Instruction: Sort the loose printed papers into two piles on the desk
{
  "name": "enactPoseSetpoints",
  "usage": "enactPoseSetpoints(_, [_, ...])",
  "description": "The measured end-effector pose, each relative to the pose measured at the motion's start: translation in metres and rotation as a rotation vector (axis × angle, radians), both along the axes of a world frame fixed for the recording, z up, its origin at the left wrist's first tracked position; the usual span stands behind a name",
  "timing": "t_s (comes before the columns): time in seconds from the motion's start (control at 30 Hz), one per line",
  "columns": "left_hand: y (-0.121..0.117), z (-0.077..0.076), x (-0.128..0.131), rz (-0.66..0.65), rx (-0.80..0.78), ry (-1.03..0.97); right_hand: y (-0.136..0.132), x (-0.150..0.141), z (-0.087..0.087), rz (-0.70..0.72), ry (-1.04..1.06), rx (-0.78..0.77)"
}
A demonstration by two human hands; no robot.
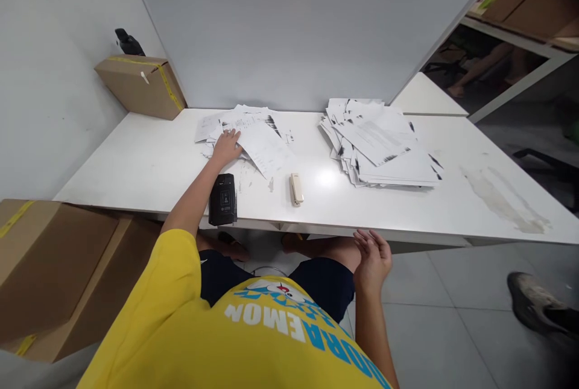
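Observation:
My left hand [227, 148] rests at the left side of a loose pile of printed papers [210, 126]. Its fingers and thumb close on the near left edge of the top sheet of paper [266, 146], which lies askew across the pile. My right hand [373, 259] hovers over my right thigh in front of the table edge, empty, its fingers apart and slightly curled. A cream stapler [296, 189] lies between the hands on the white table [266, 208]. Below my left wrist is a black phone-like device [222, 199].
A thicker stack of ink-smudged papers [384, 148] lies to the right. A taped cardboard box [140, 84] stands at the back left, with a larger carton [54, 262] below the table's left end. Another person's shoe [534, 301] shows on the floor at right.

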State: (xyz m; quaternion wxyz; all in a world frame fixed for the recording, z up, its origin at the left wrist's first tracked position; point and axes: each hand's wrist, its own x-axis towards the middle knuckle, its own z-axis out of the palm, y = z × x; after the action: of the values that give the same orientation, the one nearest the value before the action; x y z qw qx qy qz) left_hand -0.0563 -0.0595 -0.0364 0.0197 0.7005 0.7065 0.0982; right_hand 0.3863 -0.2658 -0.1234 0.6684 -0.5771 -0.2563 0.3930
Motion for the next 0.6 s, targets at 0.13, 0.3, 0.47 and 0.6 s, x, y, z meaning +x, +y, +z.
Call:
enactPoseSetpoints(0.13, [-0.019,-0.003,0.007,-0.058,-0.04,0.121,-0.007,0.009,-0.01,-0.016,0.004,-0.036])
enactPoseSetpoints(0.3, [-0.032,0.004,0.014,-0.115,-0.033,0.19,-0.003,0.008,-0.004,0.021,-0.007,-0.018])
enactPoseSetpoints(0.47, [-0.048,0.029,0.007,-0.032,0.031,0.091,0.0,-0.007,0.01,0.057,0.05,0.003])
enactPoseSetpoints(0.6, [-0.09,0.06,-0.006,0.296,0.176,-0.302,-0.004,-0.021,0.013,0.144,0.008,0.019])
